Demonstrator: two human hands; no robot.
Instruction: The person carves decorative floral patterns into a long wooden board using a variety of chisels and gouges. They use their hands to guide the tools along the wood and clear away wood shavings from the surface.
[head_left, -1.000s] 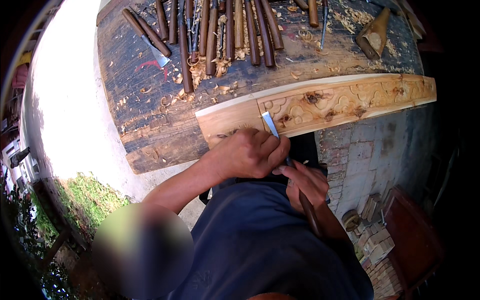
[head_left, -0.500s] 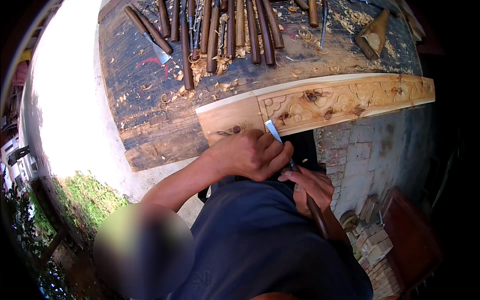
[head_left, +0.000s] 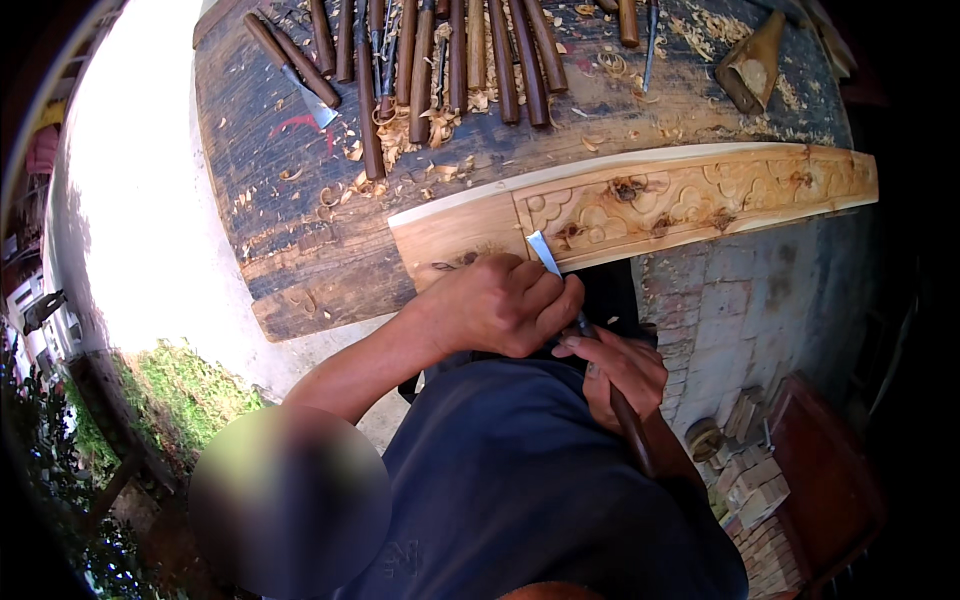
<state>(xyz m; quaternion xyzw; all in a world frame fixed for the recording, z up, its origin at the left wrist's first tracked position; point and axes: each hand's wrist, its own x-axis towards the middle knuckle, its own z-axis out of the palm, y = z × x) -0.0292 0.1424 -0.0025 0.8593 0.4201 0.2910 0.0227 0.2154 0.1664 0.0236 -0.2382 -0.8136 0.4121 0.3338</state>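
Note:
A wood-carving chisel [head_left: 544,252] with a flat, shiny blade and a dark wooden handle slants across my front. My left hand [head_left: 508,305] is closed around it just below the blade, resting by the board's near edge. Lower down, my right hand [head_left: 627,375] grips the handle, whose butt points back toward my body. The blade tip lies over the carved pale wooden board [head_left: 690,195], near the line between its plain left end and its relief pattern. Whether the edge touches the wood, I cannot tell.
The board rests along the near side of a worn workbench [head_left: 285,235] strewn with shavings. Several carving tools [head_left: 470,60] lie at the back. A wooden mallet [head_left: 750,70] sits at the far right. Wood blocks [head_left: 755,490] are stacked on the ground at lower right.
The chisel tip has shifted very slightly away from me and left over the board. Both hands keep their grip; the view has moved a little.

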